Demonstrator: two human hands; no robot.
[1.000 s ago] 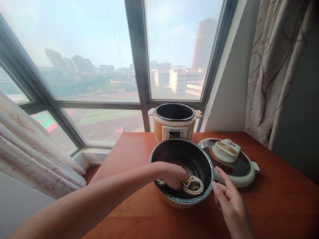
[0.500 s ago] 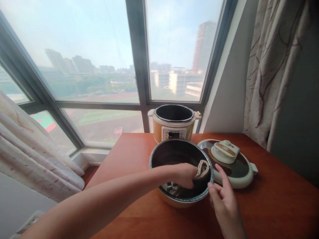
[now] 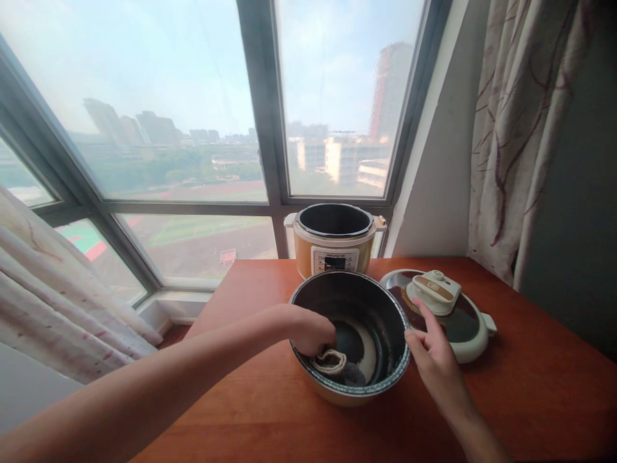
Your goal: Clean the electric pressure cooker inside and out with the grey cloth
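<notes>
While the right hand point(image 3: 438, 352), fingers loosely spread, rests its thumb against the pot point(image 3: 354, 292), the left hand point(image 3: 312, 331) clutches a rolled cloth point(image 3: 333, 363) inside near the left wall, loose end facing right.

Daylight is entering through grey-framed windows point(image 3: 183, 71); patterned curtains point(image 3: 508, 128) are flanking; reddish-brown table point(image 3: 253, 292) is standing below.

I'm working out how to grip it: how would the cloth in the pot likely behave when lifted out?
The cloth would probably be floppy, since its thin layers curl into a loose fold at the left hand. It looks light, being thin fabric around an open gap. It may unfurl if let go, as no tie shows around it.
</notes>
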